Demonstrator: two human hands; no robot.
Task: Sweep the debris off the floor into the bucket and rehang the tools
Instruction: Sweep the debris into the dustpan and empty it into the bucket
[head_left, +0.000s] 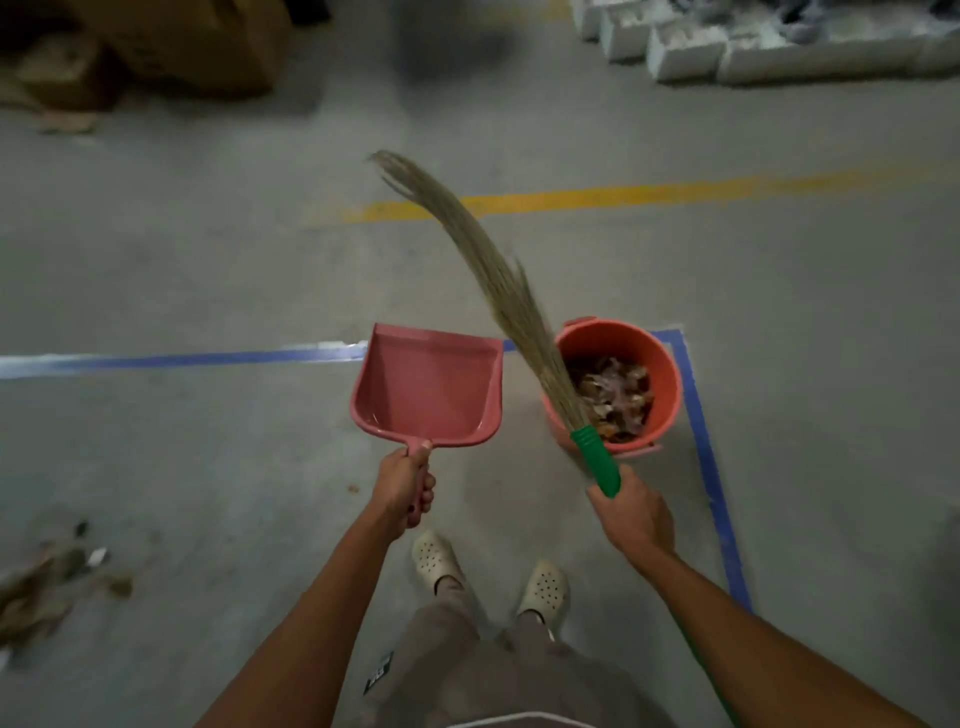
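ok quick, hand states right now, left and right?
Left hand: closed around the handle of the pink dustpan, which looks empty.
Right hand: closed around the green handle of the broom, bristles raised.

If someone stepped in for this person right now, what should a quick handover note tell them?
Left hand: grips the handle of the pink dustpan; the pan looks empty.
Right hand: grips the green handle of the broom, bristles raised off the floor.
Orange bucket: stands inside the blue tape corner, in front of the right hand.
Done: some litter is in the bucket.
Left: a debris pile lies on the floor to the far left; sweep it in, then hang up both tools.
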